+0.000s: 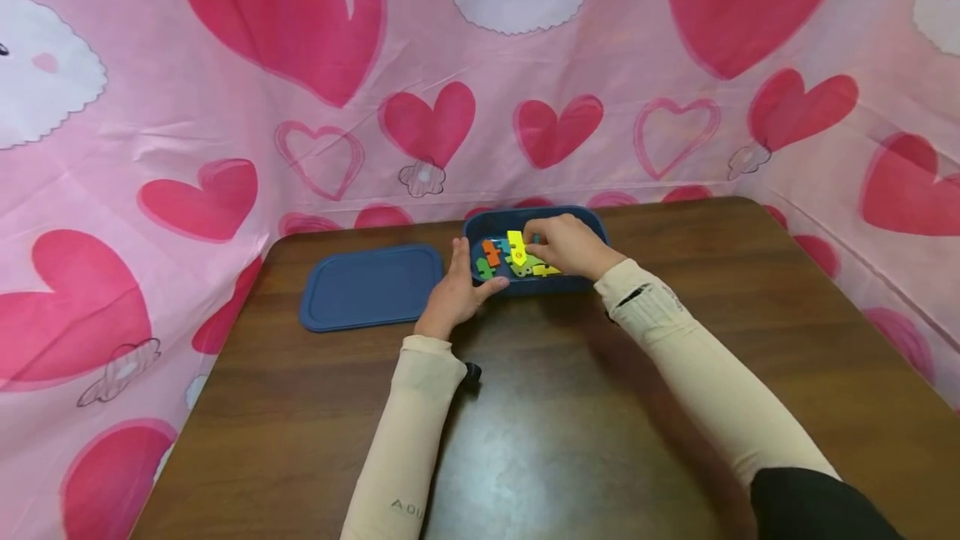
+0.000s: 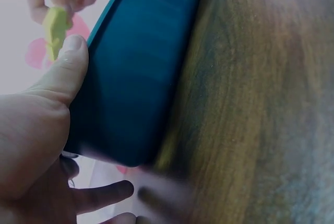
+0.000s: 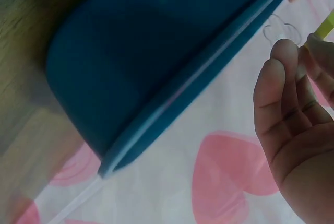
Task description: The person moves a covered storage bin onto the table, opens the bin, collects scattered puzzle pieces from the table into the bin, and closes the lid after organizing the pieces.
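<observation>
A dark blue box (image 1: 566, 284) stands near the table's far edge, with several bright jigsaw-like pieces inside. My right hand (image 1: 572, 245) pinches a yellow puzzle piece (image 1: 517, 248) between thumb and fingertips above the box. That yellow piece (image 2: 55, 32) also appears past the rim in the left wrist view. At the box's left front corner, my left hand (image 1: 454, 297) has its fingers straight along the side, with the thumb (image 2: 73, 59) at the rim. An orange piece (image 1: 491, 253) and a green piece (image 1: 484, 268) lie in the box's left part.
A flat dark blue lid (image 1: 375, 286) lies on the brown wooden table (image 1: 555, 440) left of the box. Pink cloth (image 1: 495, 140) printed with hearts hangs behind the table and along both sides.
</observation>
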Motion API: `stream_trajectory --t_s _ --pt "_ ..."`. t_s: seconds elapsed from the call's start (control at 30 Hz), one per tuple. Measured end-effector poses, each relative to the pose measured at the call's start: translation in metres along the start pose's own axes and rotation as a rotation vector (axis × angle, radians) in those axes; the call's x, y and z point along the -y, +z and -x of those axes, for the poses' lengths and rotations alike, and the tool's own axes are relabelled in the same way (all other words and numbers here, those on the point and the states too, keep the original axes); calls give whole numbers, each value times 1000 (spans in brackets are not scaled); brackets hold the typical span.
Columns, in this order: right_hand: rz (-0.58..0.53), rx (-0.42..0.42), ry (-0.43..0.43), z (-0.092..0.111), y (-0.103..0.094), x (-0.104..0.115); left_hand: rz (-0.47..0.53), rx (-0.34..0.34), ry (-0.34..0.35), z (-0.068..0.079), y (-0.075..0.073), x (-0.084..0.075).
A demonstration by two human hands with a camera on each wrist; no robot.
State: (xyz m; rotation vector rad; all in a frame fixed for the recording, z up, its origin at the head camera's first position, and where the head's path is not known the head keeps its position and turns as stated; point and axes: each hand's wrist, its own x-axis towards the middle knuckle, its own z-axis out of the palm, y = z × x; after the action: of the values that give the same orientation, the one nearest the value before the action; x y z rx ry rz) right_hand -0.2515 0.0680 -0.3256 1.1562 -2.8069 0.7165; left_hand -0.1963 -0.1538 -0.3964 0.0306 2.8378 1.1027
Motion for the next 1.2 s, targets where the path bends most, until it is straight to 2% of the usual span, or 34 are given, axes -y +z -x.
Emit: stream_trajectory --t_s 0.43,0.67,0.9,1.2 --pt "79 87 68 -24 16 2 15 -6 8 0 -2 1" --pt "92 80 96 -28 29 1 12 -9 9 1 0 3" --pt "89 107 135 -31 36 0 3 2 6 2 1 2" --pt "113 110 112 -32 42 -10 27 -4 15 3 1 1"
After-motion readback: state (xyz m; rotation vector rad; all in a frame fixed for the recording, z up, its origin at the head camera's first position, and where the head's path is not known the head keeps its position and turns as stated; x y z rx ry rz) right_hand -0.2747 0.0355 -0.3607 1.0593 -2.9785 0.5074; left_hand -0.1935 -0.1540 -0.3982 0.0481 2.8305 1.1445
